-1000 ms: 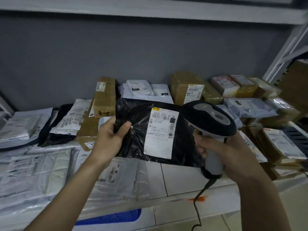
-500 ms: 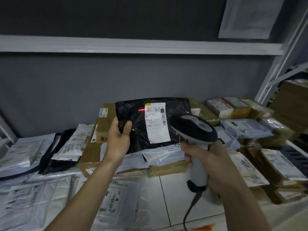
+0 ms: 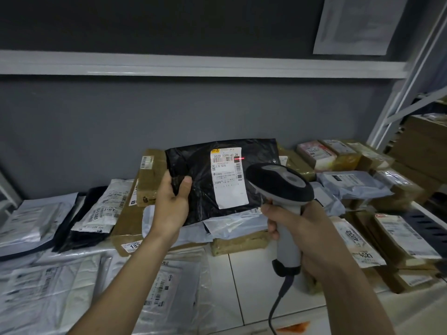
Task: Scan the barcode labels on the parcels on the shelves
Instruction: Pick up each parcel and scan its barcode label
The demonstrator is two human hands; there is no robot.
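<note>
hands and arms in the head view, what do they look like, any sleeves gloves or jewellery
Both are bare. The left hand and the right hand wear no gloves, and no rings show on the visible fingers. Both forearms are uncovered as far as the frame's bottom edge: no sleeve cuffs, watch, bracelet or wristband in sight. Nails look short and unpainted. No markings or tattoos are visible.

Glossy black parcel [image 3: 193, 180] bears a white label [image 3: 228, 177], its striped barcode crossed by red light.

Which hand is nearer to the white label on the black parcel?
Left. The left hand grips the black parcel just left of the white label; the right hand holds the scanner lower, toward the camera.
</note>
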